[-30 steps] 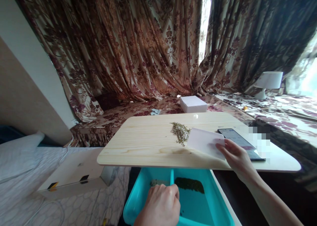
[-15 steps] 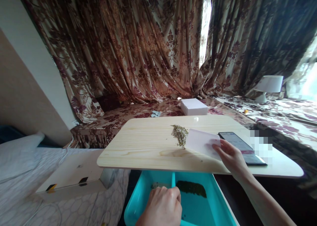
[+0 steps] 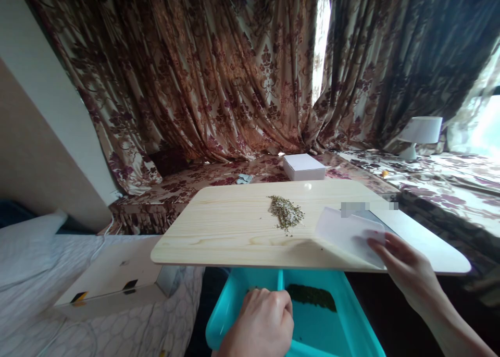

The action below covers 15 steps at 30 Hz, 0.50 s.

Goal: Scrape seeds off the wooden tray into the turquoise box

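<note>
My right hand (image 3: 406,263) pinches a thin translucent white sheet (image 3: 347,232) by its right end, tilted just above the wooden board and partly over the phone (image 3: 377,219). Left of the sheet, a pile of small mixed grains or seeds (image 3: 287,212) lies on the board. Below the board's front edge, my left hand (image 3: 261,320) is closed on the middle divider of a turquoise bin (image 3: 363,320). Dark green grains (image 3: 312,296) fill the back of its right compartment. My hand hides most of the left compartment's contents.
The light wooden tabletop (image 3: 219,226) has rounded corners. Beyond it, a white box (image 3: 303,167) and a grey-blue cloth (image 3: 244,179) lie on a patterned ledge. A lamp (image 3: 420,135) stands at far right. At left, a large white carton (image 3: 117,273) rests on the bed.
My right hand has drawn the sheet away from the pile to the right, now covering much of the phone. The bin and my left hand appear slightly farther right in view.
</note>
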{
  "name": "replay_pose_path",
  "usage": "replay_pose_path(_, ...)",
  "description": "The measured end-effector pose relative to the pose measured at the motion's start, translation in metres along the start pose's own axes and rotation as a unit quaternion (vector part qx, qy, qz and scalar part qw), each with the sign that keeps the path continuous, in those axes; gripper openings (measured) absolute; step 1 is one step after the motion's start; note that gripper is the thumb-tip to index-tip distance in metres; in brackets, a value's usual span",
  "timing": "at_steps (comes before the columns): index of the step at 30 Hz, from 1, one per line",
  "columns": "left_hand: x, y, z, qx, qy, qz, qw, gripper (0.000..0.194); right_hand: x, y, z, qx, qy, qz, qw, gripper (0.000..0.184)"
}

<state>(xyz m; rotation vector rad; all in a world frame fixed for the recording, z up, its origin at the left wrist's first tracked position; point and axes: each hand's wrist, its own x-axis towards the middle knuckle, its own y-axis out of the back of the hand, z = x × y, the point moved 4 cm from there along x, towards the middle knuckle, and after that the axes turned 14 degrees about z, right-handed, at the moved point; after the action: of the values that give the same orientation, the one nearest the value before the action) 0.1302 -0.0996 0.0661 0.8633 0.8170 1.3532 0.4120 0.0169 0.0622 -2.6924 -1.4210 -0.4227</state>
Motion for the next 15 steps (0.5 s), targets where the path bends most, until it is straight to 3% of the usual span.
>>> replay_pose_path(6,0.000,0.002,0.004,-0.011,-0.007,-0.001,1.000,0.030,-0.017,0.016,0.003,0.014,-0.067,0.015,0.998,0.028)
replay_pose_path(11,-0.004,0.006,-0.001,-0.011,0.009,0.003,1.000,0.030,-0.025,0.002,0.000,0.045,-0.060,-0.024,0.997,0.028)
replay_pose_path(15,-0.006,0.009,-0.008,-0.013,0.024,0.000,1.000,0.031,-0.018,-0.021,0.003,0.040,-0.021,-0.029,0.999,0.034)
